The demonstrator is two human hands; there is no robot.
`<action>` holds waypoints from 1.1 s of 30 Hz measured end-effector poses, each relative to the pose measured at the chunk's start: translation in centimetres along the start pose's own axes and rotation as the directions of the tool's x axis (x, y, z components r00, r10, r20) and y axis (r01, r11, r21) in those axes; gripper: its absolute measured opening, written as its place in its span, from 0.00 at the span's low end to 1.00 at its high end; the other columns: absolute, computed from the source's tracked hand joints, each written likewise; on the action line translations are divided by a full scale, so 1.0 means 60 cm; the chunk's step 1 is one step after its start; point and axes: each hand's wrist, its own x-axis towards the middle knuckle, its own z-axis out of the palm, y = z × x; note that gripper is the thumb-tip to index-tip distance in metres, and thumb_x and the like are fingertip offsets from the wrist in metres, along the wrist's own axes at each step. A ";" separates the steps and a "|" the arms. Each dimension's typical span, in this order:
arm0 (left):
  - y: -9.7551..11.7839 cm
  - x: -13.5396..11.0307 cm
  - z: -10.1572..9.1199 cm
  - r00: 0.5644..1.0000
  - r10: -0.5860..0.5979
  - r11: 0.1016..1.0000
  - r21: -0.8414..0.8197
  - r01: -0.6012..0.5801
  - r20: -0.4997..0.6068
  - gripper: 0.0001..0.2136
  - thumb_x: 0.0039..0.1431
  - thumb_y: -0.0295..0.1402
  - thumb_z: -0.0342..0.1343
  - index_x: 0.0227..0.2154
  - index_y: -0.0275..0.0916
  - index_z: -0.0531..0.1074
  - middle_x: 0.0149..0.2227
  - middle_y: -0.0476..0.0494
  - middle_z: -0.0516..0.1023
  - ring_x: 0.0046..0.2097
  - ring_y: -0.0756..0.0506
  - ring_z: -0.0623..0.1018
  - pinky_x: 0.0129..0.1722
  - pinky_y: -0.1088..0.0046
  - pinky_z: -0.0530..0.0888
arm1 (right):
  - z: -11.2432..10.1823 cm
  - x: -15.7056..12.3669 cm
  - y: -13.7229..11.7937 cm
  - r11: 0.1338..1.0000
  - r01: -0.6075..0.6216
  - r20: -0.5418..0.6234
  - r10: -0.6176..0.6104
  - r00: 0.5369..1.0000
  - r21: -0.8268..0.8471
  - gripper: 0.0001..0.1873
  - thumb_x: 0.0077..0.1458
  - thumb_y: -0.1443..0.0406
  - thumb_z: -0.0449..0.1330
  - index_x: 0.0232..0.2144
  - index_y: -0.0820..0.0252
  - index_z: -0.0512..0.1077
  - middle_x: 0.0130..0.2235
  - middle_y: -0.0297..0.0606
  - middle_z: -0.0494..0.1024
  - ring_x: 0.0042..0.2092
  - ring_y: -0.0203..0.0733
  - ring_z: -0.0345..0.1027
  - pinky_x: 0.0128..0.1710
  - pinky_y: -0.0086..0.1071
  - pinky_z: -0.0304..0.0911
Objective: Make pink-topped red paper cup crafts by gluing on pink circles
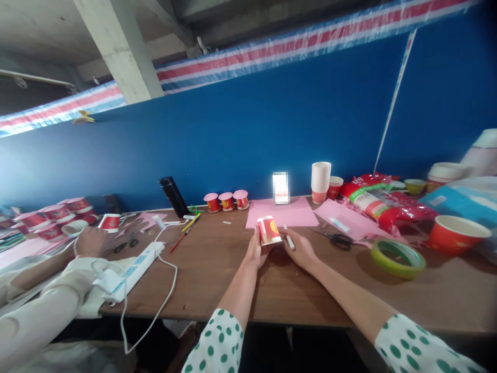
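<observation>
A red paper cup (268, 231) with a yellow print and a pale rim sits in my left hand (255, 250), fingers wrapped around its left side and base. My right hand (301, 247), just to the right of the cup, is closed on a slim white tube (289, 238); its exact kind is too blurred to tell. Whether the right fingertips touch the cup, I cannot tell. Behind both hands lie stacked pink paper sheets (260, 213). Black-handled scissors (340, 241) rest to the right of my right hand.
Three red cups with pink lids (226, 202) line the wall. A green tape roll (398, 258), another red cup (458, 234) and stacked paper cups (320, 181) stand right. On the left are a power strip (135, 272), black bottle (173, 197) and co-worker's arm (58, 295) beside a cup (110, 223).
</observation>
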 end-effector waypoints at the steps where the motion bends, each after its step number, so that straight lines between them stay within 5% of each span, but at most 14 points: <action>1: 0.000 0.001 -0.001 1.000 0.006 1.000 0.000 -0.006 -0.008 0.24 0.53 0.50 0.51 0.41 0.32 0.72 0.38 0.36 0.77 0.37 0.43 0.77 0.41 0.66 0.73 | 0.000 0.000 0.000 1.000 0.004 0.000 -0.004 1.000 0.004 0.20 0.51 0.66 0.52 0.47 0.57 0.70 0.37 0.38 0.77 0.34 0.41 0.70 0.32 0.29 0.62; 21: 0.001 0.000 0.002 0.995 -0.017 1.000 -0.010 0.016 -0.093 0.22 0.55 0.47 0.51 0.40 0.31 0.73 0.39 0.36 0.77 0.39 0.43 0.77 0.43 0.65 0.73 | 0.001 -0.001 0.006 0.995 0.073 0.018 -0.074 0.997 0.066 0.19 0.56 0.65 0.49 0.48 0.55 0.69 0.42 0.38 0.77 0.41 0.44 0.72 0.38 0.32 0.64; 33: 0.003 -0.005 0.009 1.000 -0.003 0.999 -0.036 0.003 -0.012 0.22 0.55 0.47 0.50 0.40 0.32 0.72 0.38 0.37 0.77 0.38 0.44 0.76 0.43 0.66 0.72 | -0.001 -0.002 0.004 0.986 0.137 0.006 -0.138 0.990 0.093 0.19 0.55 0.67 0.49 0.48 0.55 0.69 0.42 0.38 0.77 0.41 0.43 0.72 0.38 0.31 0.64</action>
